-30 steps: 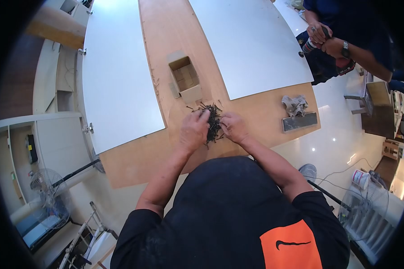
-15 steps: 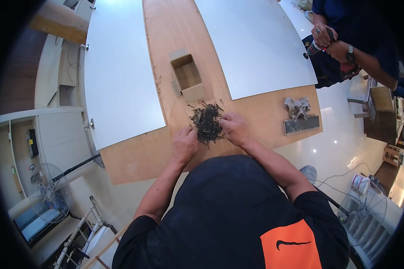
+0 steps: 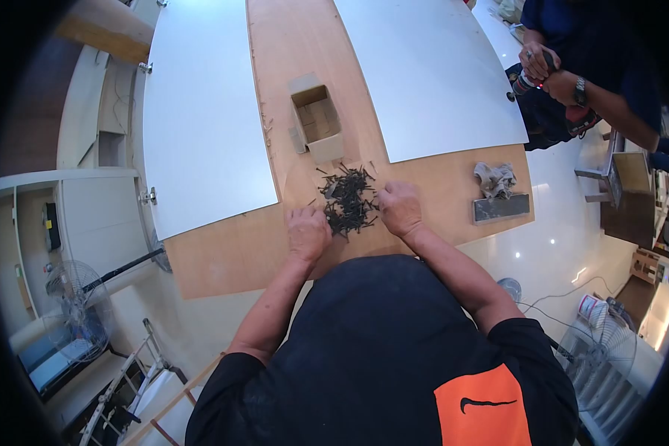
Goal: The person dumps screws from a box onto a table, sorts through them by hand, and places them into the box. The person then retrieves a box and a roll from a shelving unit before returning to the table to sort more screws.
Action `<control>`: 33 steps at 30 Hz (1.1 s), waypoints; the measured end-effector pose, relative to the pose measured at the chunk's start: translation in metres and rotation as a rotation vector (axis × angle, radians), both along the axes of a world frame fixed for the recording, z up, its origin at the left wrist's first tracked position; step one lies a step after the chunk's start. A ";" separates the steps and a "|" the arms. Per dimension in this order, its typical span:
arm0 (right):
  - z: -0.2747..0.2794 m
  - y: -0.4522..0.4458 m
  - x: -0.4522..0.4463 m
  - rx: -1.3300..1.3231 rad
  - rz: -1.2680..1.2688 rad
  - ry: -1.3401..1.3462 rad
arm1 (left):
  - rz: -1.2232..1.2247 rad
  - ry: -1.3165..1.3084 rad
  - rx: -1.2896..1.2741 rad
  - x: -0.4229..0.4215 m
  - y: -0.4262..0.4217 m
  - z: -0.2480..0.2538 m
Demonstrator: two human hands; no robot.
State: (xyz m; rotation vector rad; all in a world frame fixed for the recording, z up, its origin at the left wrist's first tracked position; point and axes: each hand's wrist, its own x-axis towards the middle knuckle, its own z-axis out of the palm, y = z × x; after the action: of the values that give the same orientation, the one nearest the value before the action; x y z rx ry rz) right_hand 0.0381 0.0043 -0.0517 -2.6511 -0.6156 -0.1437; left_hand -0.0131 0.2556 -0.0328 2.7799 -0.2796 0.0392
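Note:
A loose pile of black screws [image 3: 349, 202] lies on the wooden board in front of me. My left hand [image 3: 309, 232] is at the pile's left edge with its fingers curled down. On the right side, my right hand [image 3: 399, 208] has its fingers closed close to the screws. What either hand holds, if anything, is hidden under the fingers. Just beyond the pile, an open cardboard box [image 3: 325, 150] stands with its flaps folded out and its bare bottom showing.
Two white panels [image 3: 208, 111] [image 3: 431, 82] lie on the wooden board [image 3: 223, 256]. A crumpled cloth [image 3: 496, 178] touches a grey block [image 3: 501, 209] at right. Another person [image 3: 580, 67] holds a power drill [image 3: 526, 82]. Fans [image 3: 78, 308] [image 3: 598, 353] stand on both sides.
The pile has loosened and spread a little. My right hand has moved slightly right, and my left hand's fingers now curl down nearer the board. The view has shifted slightly.

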 end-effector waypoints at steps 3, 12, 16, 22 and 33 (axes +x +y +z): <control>0.003 -0.001 0.001 -0.071 -0.138 0.046 | 0.080 -0.054 -0.017 0.000 -0.006 0.007; 0.006 -0.026 -0.002 0.050 -0.088 -0.068 | -0.074 -0.034 -0.065 0.012 -0.031 -0.006; 0.007 -0.003 -0.005 0.081 0.057 0.045 | -0.096 -0.035 -0.057 0.014 -0.032 -0.004; 0.000 0.016 -0.012 0.069 0.018 0.133 | -0.104 -0.066 -0.024 0.013 -0.037 -0.009; 0.000 -0.006 -0.017 0.173 -0.106 0.395 | -0.019 -0.105 -0.012 0.014 -0.022 -0.012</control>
State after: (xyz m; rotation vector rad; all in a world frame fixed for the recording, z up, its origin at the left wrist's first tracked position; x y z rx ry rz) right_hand 0.0214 -0.0016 -0.0519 -2.4455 -0.3170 0.2791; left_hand 0.0006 0.2334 -0.0451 2.7673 -0.3307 0.1820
